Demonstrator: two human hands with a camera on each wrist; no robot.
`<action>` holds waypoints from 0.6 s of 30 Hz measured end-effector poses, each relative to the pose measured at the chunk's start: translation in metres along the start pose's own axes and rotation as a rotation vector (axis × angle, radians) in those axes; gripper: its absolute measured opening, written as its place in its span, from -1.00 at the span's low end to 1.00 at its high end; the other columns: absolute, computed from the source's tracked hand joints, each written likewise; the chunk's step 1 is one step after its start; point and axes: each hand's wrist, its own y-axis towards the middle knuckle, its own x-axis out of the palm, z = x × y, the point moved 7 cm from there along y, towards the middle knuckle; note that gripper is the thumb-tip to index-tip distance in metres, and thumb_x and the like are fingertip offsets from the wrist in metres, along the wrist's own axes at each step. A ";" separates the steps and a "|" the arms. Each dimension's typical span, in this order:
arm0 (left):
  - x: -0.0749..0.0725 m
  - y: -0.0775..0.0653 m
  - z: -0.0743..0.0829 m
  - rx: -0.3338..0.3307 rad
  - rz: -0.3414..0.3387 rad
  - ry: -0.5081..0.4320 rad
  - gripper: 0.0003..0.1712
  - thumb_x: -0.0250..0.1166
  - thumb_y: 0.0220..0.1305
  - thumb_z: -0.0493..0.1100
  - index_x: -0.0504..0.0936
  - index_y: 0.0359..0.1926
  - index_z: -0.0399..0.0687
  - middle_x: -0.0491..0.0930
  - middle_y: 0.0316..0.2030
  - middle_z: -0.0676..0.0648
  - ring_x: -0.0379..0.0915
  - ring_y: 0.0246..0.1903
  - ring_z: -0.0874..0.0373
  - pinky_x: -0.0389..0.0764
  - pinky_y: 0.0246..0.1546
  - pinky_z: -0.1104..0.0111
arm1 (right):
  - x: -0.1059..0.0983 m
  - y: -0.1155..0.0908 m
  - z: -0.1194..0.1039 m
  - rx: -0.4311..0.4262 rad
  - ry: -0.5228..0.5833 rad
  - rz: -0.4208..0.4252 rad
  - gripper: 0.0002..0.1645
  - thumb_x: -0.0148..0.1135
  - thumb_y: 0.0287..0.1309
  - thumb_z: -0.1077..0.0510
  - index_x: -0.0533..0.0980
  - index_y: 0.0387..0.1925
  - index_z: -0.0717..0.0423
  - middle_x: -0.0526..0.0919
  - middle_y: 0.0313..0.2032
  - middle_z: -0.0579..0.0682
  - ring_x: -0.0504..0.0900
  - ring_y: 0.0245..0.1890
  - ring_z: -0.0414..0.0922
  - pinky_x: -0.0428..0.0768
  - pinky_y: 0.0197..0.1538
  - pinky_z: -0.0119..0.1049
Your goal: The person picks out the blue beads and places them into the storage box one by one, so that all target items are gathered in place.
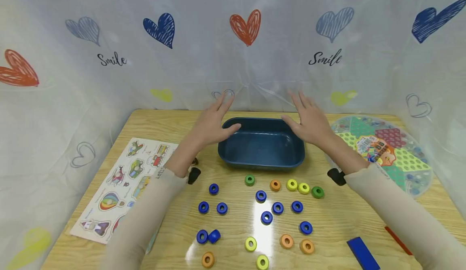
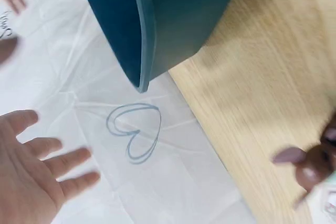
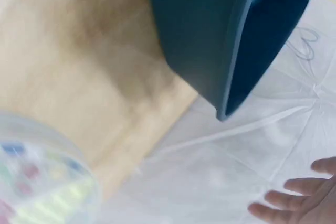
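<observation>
An oblong dark blue-green basin (image 1: 261, 146), with nothing in it, sits toward the back of the wooden table. Over its left end my left hand (image 1: 214, 123) is raised, fingers spread and thumb pointing across the rim. My right hand (image 1: 309, 121) mirrors it above the right end, slightly blurred. Neither hand holds anything; both wrist views show straight, separated fingers beside the basin (image 2: 178, 19). In front of the basin lie scattered rings: several blue rings (image 1: 278, 208), yellow rings (image 1: 251, 244), orange rings (image 1: 286, 241) and two green rings (image 1: 318, 192).
On the left lies a picture puzzle board (image 1: 120, 189), partly under my left sleeve. A round Chinese checkers board (image 1: 386, 152) is at the right. Near the front right are a blue block (image 1: 363, 254) and a red strip (image 1: 398, 241). A printed white sheet (image 1: 204, 72) hangs behind the table.
</observation>
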 end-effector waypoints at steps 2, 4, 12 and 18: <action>-0.005 -0.015 -0.004 0.022 0.009 -0.078 -0.19 0.14 0.24 0.20 0.11 0.40 0.02 0.04 0.37 -0.13 0.16 0.23 -0.11 0.29 0.13 0.04 | 0.002 -0.006 0.006 0.035 0.135 -0.014 -0.14 -0.09 0.32 -0.20 -0.11 0.43 0.14 -0.10 0.38 0.24 -0.08 0.33 0.25 -0.01 0.25 0.21; -0.007 -0.032 -0.008 0.047 0.018 -0.181 -0.40 0.22 0.24 0.03 0.38 0.25 -0.11 0.34 0.20 -0.15 0.40 0.02 -0.04 0.49 -0.08 0.14 | 0.006 -0.014 0.014 0.089 0.271 -0.042 -0.19 -0.09 0.34 -0.13 -0.06 0.41 0.22 -0.01 0.36 0.27 0.00 0.31 0.25 0.06 0.24 0.18; 0.017 -0.106 -0.022 0.117 -0.079 -0.542 -0.74 0.36 0.10 -0.29 0.65 -0.13 -0.08 0.61 -0.24 -0.04 0.53 -0.33 0.18 0.58 -0.32 0.30 | 0.034 -0.047 0.039 0.261 0.651 -0.178 -0.26 -0.13 0.39 -0.05 -0.07 0.40 0.26 0.04 0.34 0.30 0.16 0.25 0.24 0.29 0.16 0.11; 0.046 -0.137 -0.033 0.065 -0.127 -0.767 -0.58 0.38 0.05 -0.35 0.58 -0.01 -0.15 0.56 -0.11 -0.18 0.52 -0.17 -0.02 0.56 -0.18 0.20 | 0.052 -0.059 0.042 0.359 0.899 -0.227 -0.31 -0.11 0.40 0.11 -0.09 0.40 0.27 0.04 0.33 0.32 0.17 0.26 0.20 0.38 0.13 -0.01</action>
